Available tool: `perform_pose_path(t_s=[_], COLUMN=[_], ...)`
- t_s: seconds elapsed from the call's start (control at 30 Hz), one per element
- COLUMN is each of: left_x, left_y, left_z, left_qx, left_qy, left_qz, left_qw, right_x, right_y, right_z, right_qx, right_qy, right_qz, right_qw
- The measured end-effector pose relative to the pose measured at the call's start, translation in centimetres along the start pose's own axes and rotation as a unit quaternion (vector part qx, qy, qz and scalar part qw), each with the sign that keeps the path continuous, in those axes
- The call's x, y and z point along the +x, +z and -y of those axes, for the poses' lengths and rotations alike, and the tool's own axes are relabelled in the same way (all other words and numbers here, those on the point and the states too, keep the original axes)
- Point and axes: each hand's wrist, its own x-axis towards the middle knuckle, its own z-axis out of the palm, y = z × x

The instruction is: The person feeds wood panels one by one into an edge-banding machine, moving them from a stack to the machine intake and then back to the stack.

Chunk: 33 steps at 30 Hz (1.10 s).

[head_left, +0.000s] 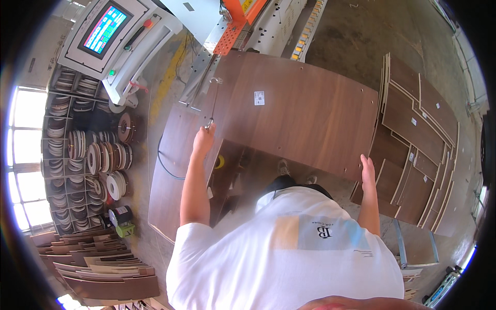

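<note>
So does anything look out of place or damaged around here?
Nothing looks clearly spilled or broken; the large brown panel beside the right hand seems intact. One untidy spot is a dark cord looping loosely over the brown surface at left. The stacked boards at right sit staggered, perhaps just differing in size.

The left hand [204,138] grips a thin metal tool [214,103] reaching over the left part of a large brown panel [310,113], which bears a white label [259,98]. The right hand [368,173], fingers extended, is at the panel's right end. Beyond stands a machine with an orange part [230,28]; left, a control console [75,50] and shelved rolls [103,157]; right, stacked brown boards [408,103].
</note>
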Motion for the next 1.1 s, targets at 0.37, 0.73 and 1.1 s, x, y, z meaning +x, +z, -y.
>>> perform_pose_path(t_s=[0.37, 0.73, 1.1], left_x=[-8.1, -14.4, -26.8], left_y=[6.2, 7.3, 1.8], left_z=[-20.6, -11.6, -15.9], left_qx=[-0.305, -0.156, 0.06], left_qy=[-0.139, 0.122, 0.006], left_qz=[0.249, 0.29, 0.367], left_qw=[0.909, 0.936, 0.928], right_x=[0.9, -1.1, 3.1], right_y=[-1.9, -0.9, -2.4], right_z=[-4.1, -2.9, -2.5], right_qx=[0.185, 0.229, 0.226], right_qy=[0.124, 0.138, 0.154], right_qz=[0.044, 0.054, 0.103], right_qw=[0.974, 0.962, 0.956])
